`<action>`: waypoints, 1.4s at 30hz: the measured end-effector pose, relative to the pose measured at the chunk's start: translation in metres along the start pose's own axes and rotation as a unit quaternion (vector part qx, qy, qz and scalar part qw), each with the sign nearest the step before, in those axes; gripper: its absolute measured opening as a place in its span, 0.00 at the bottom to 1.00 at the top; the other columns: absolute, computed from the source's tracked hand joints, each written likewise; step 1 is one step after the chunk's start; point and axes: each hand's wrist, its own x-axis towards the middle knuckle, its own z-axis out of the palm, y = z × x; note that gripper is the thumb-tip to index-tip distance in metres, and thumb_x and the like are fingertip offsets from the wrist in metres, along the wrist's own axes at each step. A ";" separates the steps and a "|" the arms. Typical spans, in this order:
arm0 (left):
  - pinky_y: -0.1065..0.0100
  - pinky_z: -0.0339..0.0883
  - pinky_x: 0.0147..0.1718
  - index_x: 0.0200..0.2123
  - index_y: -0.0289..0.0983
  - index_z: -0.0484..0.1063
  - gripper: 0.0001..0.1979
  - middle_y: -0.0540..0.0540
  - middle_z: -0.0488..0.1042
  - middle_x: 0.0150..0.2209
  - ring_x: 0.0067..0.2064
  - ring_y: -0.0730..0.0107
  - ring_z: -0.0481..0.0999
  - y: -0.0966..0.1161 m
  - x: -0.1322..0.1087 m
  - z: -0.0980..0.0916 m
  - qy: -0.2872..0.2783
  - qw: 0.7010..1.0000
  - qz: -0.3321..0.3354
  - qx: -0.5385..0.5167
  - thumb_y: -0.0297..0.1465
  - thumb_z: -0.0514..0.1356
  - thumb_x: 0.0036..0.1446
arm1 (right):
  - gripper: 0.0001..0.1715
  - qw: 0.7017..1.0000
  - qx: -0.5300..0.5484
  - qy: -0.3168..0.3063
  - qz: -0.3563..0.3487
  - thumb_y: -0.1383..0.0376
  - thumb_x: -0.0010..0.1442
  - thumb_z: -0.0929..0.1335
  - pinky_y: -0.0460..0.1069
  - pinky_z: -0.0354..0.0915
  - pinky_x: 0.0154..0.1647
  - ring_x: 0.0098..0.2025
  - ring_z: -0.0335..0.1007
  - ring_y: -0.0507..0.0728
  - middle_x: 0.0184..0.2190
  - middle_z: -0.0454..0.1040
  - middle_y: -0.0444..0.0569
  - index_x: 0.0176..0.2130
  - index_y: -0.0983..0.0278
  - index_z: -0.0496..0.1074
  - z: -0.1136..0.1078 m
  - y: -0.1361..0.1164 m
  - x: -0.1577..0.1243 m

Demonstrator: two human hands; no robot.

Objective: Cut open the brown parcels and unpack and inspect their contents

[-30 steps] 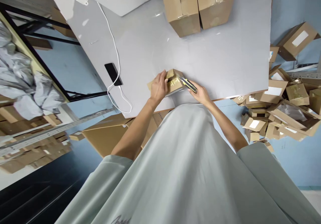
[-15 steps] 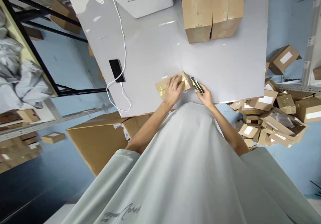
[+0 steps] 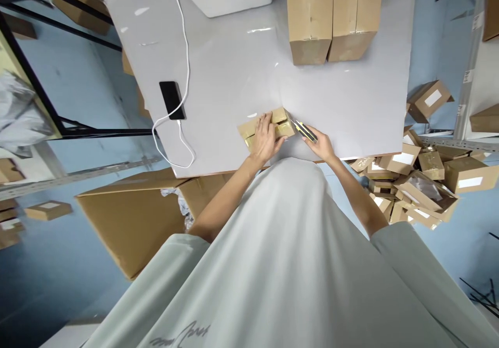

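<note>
Nearest, shirt (image 3: 288, 223) bulges up to the tabletop (image 3: 351, 103) edge, just nearside of small box (image 3: 285, 127); blade pulled this way could snag cloth. Box lies on the tabletop near the front edge, so not much room on its near side. L hand (image 3: 265, 139) rests on top of box, fingers stretched, thumb apart, bracing rather than gripping. R hand (image 3: 320, 142) grips yellow/black cutter (image 3: 306, 131), tip by box's R end; can't tell if touching. Main risk: blade skips off tape & runs L into thumb or fingers, cause = hands v. close. Too deep a push could nick contents (hidden). Light L pressure could let box swivel. Over the edge: big open carton (image 3: 132, 223) down-L of box, carton pile (image 3: 423, 187) down-R; a shove nearside could drop box off. Phone (image 3: 171, 100) & cable (image 3: 187, 51) sit well L of box, loop could catch a wide elbow. More room R of box & beyond, up to two taped boxes (image 3: 311, 15) on its far side
</note>
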 end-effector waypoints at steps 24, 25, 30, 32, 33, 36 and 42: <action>0.45 0.76 0.62 0.57 0.36 0.80 0.23 0.31 0.83 0.55 0.56 0.42 0.83 -0.054 0.006 -0.063 -0.042 0.984 -0.174 0.003 0.46 0.62 0.69 | 0.30 0.973 0.154 -0.042 0.167 0.36 0.73 0.70 0.56 0.87 0.39 0.45 0.91 0.64 0.51 0.85 0.53 0.53 0.55 0.65 0.062 -0.035 0.024; 0.46 0.77 0.60 0.55 0.37 0.81 0.22 0.31 0.84 0.54 0.53 0.43 0.84 -0.052 0.001 -0.065 -0.045 0.979 -0.196 0.002 0.46 0.62 0.70 | 0.29 0.979 0.124 -0.039 0.158 0.37 0.74 0.70 0.58 0.87 0.42 0.45 0.91 0.65 0.49 0.85 0.53 0.55 0.56 0.65 0.066 -0.040 0.036; 0.52 0.78 0.53 0.37 0.41 0.80 0.22 0.36 0.87 0.38 0.47 0.44 0.87 -0.037 -0.024 -0.068 -0.117 0.939 -0.319 -0.044 0.52 0.59 0.72 | 0.28 0.997 0.024 -0.051 0.045 0.41 0.76 0.69 0.71 0.78 0.64 0.55 0.87 0.74 0.42 0.85 0.52 0.60 0.57 0.66 0.086 -0.062 0.114; 0.56 0.79 0.49 0.34 0.41 0.78 0.25 0.38 0.87 0.36 0.42 0.48 0.88 -0.030 -0.032 -0.064 -0.159 0.917 -0.348 -0.112 0.54 0.59 0.72 | 0.26 0.998 -0.002 -0.068 0.006 0.42 0.77 0.69 0.73 0.75 0.67 0.58 0.84 0.75 0.43 0.84 0.52 0.60 0.57 0.67 0.102 -0.075 0.139; 0.57 0.79 0.46 0.35 0.40 0.79 0.25 0.37 0.88 0.38 0.40 0.51 0.88 -0.026 -0.035 -0.062 -0.174 0.904 -0.357 -0.158 0.55 0.59 0.71 | 0.26 0.997 -0.010 -0.082 -0.005 0.43 0.77 0.69 0.72 0.74 0.68 0.58 0.84 0.74 0.44 0.84 0.52 0.59 0.57 0.67 0.110 -0.083 0.148; 0.60 0.81 0.42 0.41 0.37 0.79 0.26 0.35 0.89 0.47 0.39 0.55 0.88 -0.012 -0.042 -0.058 -0.196 0.873 -0.366 -0.255 0.54 0.59 0.70 | 0.25 0.990 -0.010 -0.132 -0.043 0.42 0.77 0.70 0.68 0.75 0.68 0.55 0.84 0.70 0.44 0.83 0.50 0.58 0.57 0.68 0.128 -0.104 0.160; 0.54 0.83 0.50 0.49 0.40 0.83 0.19 0.42 0.89 0.47 0.40 0.55 0.88 0.013 -0.038 -0.072 -0.153 0.938 -0.265 -0.160 0.48 0.59 0.73 | 0.29 0.997 0.012 -0.048 -0.060 0.41 0.80 0.65 0.64 0.76 0.67 0.55 0.83 0.65 0.49 0.82 0.49 0.64 0.59 0.68 0.081 -0.090 0.135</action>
